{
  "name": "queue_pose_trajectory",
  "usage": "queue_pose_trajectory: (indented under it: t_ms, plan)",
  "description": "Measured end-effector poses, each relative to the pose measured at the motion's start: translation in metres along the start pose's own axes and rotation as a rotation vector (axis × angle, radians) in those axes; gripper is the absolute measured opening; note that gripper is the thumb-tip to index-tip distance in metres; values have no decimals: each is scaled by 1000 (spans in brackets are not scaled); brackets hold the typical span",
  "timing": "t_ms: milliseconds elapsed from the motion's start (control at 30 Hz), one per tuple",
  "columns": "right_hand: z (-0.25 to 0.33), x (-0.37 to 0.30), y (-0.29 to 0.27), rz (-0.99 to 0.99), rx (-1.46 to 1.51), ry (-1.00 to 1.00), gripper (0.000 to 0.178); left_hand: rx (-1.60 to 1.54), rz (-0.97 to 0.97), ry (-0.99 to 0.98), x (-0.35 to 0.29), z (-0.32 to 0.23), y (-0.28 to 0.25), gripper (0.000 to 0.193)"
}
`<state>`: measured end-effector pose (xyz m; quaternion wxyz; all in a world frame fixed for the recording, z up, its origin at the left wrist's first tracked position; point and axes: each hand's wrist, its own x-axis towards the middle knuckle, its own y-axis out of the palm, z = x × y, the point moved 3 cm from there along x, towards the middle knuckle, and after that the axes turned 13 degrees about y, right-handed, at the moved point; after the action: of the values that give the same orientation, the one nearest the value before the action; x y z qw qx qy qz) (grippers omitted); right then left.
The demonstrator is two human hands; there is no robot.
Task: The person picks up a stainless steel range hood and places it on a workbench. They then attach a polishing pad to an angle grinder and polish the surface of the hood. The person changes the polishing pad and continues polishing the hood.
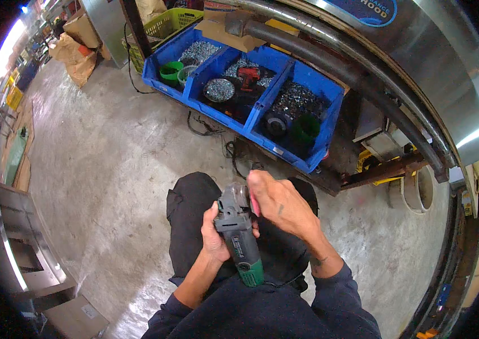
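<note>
Over my lap lies an angle grinder (241, 244), its grey metal head pointing away from me and its green tail end toward my body. My left hand (212, 236) is wrapped round the grinder's body just behind the head. With my right hand (282, 205), fingers closed, I hold a thin pink piece (254, 205) against the right side of the grinder's head. It shows almost edge-on, so its full shape is hidden, and my right fingertips are partly out of sight behind the hand.
Ahead stand blue bins (250, 121) full of small metal fasteners, with a red power tool (248, 78), a metal bowl (219, 90) and green cups. A steel bench with pipes (318, 48) overhangs on the right. Black cables (232, 155) lie on the concrete floor.
</note>
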<state>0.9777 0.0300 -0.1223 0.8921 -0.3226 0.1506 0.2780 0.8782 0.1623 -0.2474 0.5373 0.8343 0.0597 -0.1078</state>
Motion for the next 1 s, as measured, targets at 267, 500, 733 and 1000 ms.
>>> queue_pose_trajectory:
  t_ms: [267,500,733,1000]
  plan:
    - [-15,3,7,-131,-190,-651,66,-105,-180,50,4,4,11,76]
    - [-11,26,50,-580,119,-362,27,-93,-313,32,12,20,11,69]
    - [-25,44,52,-486,-106,-652,18,-545,545,-191,28,38,-29,77]
    - [-33,-4,28,156,418,-670,32,381,-351,319,33,33,-14,84]
